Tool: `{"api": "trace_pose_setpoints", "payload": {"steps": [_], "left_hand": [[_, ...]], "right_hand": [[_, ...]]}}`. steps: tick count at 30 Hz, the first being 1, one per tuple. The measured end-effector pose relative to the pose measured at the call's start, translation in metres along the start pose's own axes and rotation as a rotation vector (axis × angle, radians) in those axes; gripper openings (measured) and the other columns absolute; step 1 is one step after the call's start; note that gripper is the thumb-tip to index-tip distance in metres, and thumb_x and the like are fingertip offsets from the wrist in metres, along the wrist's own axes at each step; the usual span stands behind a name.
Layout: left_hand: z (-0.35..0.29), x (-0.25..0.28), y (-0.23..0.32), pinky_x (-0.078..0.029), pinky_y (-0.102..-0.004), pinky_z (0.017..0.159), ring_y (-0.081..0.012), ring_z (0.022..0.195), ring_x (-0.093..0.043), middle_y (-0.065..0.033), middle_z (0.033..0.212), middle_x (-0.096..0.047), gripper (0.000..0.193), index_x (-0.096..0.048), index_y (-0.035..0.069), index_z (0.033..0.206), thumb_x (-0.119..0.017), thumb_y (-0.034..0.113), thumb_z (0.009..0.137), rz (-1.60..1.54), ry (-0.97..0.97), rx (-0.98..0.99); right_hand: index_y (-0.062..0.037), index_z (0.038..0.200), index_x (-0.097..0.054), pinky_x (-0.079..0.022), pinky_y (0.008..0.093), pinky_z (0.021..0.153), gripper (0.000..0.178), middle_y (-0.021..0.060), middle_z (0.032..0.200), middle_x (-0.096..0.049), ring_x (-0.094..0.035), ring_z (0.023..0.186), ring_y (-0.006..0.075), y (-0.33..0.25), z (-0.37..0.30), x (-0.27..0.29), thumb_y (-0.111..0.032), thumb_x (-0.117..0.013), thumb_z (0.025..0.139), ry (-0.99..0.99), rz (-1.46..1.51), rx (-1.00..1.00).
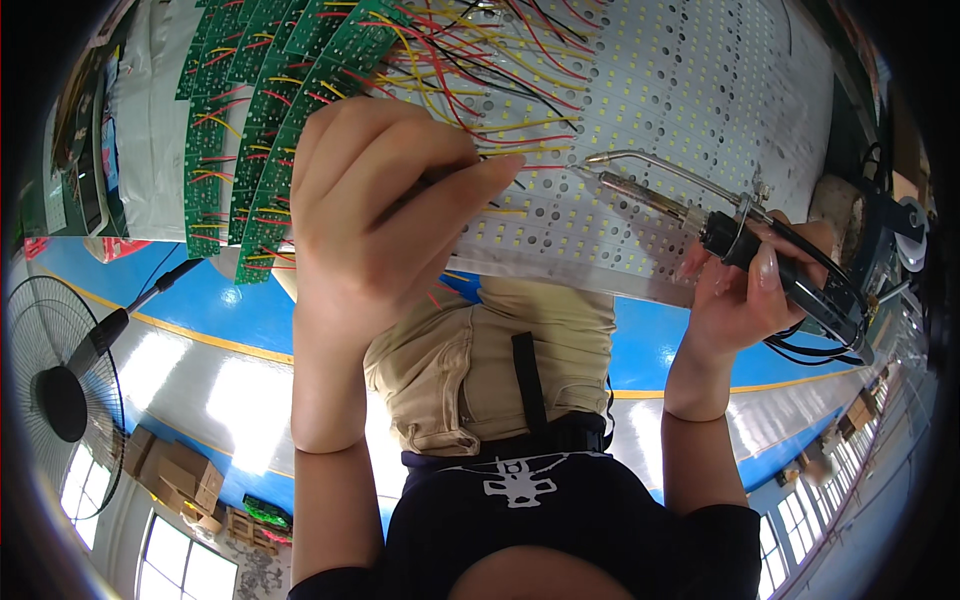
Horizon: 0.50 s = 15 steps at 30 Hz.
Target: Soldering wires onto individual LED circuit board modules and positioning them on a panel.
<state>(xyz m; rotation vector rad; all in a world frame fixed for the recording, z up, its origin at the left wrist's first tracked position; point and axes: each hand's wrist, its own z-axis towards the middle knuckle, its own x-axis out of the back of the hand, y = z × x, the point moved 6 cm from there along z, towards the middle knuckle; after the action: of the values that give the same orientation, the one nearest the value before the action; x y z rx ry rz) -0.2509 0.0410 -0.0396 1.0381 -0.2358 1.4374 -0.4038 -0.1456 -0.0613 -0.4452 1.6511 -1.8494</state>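
Floor: glossy, blue and grey, divided by yellow lines (pixel 640 345).

Panel: broad, flat and white, set with rows of small yellowish rectangles and grey round spots (pixel 720 130); spread in front of the person, under both hands.

Clothing: beige cloth trousers (pixel 430 370) with a black strap; black short-sleeved shirt (pixel 590 530) with a white print.

Fan: black, with a round wire cage (pixel 62 400); on the floor to the left.

Boxes: brown cardboard, grouped beyond the fan (pixel 180 480).

Circuit boards: long, narrow, green, with short red and yellow leads (pixel 345 55); overlapping in a fanned row at the panel's left, beside the left hand.

Soldering iron: black handle, slender metal barrel (pixel 735 238); slanting above the panel's right half, tip pointing left, near the left fingertips.

Right hand: fingers curled round the iron's handle, gripping it (pixel 745 300).

Left hand: back uppermost, fingers bent, thumb and forefinger closed in a pinch on a red wire (pixel 385 210).

Tube: thin, bent, silvery metal, alongside the iron's barrel (pixel 680 172).

Wires: loose red, yellow and black strands (pixel 470 75); running from the boards onto the panel.

Red wire: thin, insulated, short length exposed (pixel 545 168); between the left fingertips and the iron's tip. Contact with the tip: cannot be told.
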Motion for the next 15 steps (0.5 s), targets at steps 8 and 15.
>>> {"api": "trace_pose_setpoints", "payload": {"steps": [8, 15], "left_hand": [[0.0005, 0.0010, 0.0000, -0.042, -0.0298, 0.059, -0.0185, 0.070, -0.051, -0.0016, 0.072, -0.057, 0.030, -0.072, 0.007, 0.078, -0.072, 0.001, 0.049, -0.013, 0.009, -0.007], [0.0005, 0.0006, -0.0013, -0.042, -0.0296, 0.059, -0.0182, 0.070, -0.051, -0.0016, 0.072, -0.057, 0.029, -0.072, 0.007, 0.077, -0.071, 0.002, 0.048, -0.012, 0.016, -0.008]], "right_hand": [[0.0019, 0.092, -0.044, -0.050, 0.0303, 0.038, 0.024, 0.0176, 0.079, -0.056, -0.055, 0.046, 0.0200, -0.0031, 0.0046, -0.0081, -0.001, -0.061, 0.076, -0.038, 0.041, 0.014], [0.0027, 0.089, -0.045, -0.050, 0.0279, 0.038, 0.020, 0.0138, 0.075, -0.053, -0.053, 0.044, 0.0156, -0.0048, 0.0066, -0.0087, -0.003, -0.058, 0.075, -0.059, -0.048, 0.048]]}}
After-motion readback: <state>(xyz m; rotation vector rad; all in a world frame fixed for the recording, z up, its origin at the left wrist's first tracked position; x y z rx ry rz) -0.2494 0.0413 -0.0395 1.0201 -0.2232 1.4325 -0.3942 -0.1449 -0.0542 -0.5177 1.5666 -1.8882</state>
